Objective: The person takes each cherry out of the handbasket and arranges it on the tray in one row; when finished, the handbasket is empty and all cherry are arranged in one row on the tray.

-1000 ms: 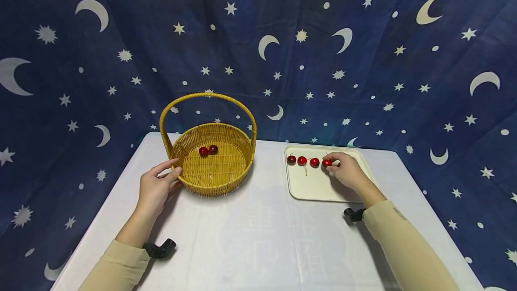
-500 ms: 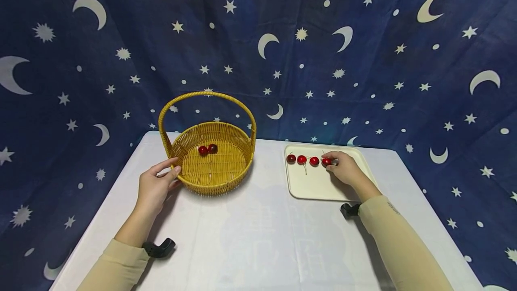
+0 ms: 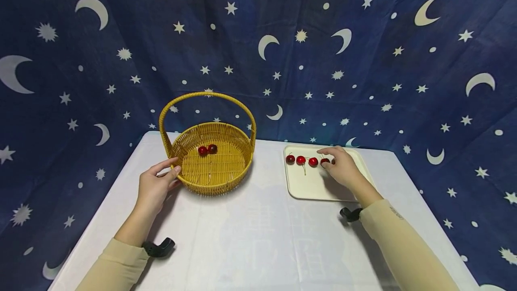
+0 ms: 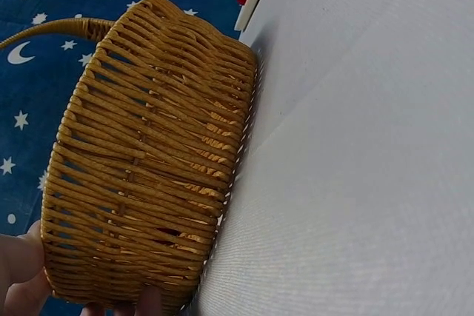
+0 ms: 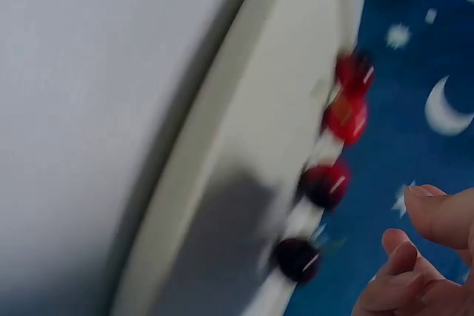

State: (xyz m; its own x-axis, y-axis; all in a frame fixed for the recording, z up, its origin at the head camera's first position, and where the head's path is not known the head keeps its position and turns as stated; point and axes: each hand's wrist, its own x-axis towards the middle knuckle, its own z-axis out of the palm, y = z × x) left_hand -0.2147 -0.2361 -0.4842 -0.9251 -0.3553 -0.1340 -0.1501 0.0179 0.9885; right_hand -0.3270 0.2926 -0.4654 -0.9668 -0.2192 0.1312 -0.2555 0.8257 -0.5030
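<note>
A yellow wicker basket (image 3: 214, 187) with a tall arched handle stands at the left. My left hand (image 3: 155, 187) grips its near-left rim between thumb and fingers; some of these fingertips show below the wickerwork in the left wrist view. Two dark red cherries (image 3: 203, 151) lie together on the basket's floor. On the right, several cherries (image 3: 300, 160) form a row along the far part of a cream tray (image 3: 307, 187). Over the row's right end hovers my right hand (image 3: 343, 167), partly hiding the rightmost cherry (image 5: 298, 258). Its fingers are apart from that cherry and hold nothing.
A white cloth (image 3: 250, 237) covers the table under the basket and tray. Behind it hangs a dark blue curtain (image 3: 299, 93) with moons and stars. Black wrist bands (image 3: 159, 248) sit on both arms.
My right hand has let go of the rightmost cherry on the tray, and its fingers have parted and lifted off. That cherry now turns a darker side up. The left hand keeps its place.
</note>
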